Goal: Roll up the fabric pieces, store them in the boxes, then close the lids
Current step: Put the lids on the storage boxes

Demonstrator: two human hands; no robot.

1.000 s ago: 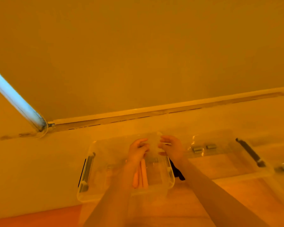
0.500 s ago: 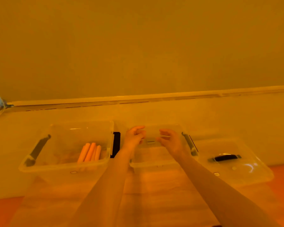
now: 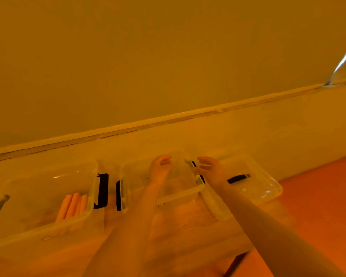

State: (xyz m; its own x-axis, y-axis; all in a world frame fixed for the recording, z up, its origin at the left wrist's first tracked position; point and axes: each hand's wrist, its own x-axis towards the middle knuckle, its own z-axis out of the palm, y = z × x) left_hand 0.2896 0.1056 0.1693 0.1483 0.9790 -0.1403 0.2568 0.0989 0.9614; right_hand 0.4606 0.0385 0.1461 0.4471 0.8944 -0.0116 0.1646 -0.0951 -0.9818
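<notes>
Both hands have drifted right with the view: the left hand [image 3: 160, 169] now hovers over the middle clear plastic box [image 3: 180, 193], the right hand [image 3: 211, 170] over its right rim.

Fingers on both hang loosely curled, gripping nothing. Left of the middle box, a larger clear plastic box [image 3: 48, 224] holds the pale rolled fabric pieces [image 3: 73, 206]; the middle box looks empty, though blur hides detail. Right of it lies a clear lid with a black handle [image 3: 254, 188]. That lid is probably light, stiff and slick, best taken by its edges; the rolls are soft and may unroll.
</notes>
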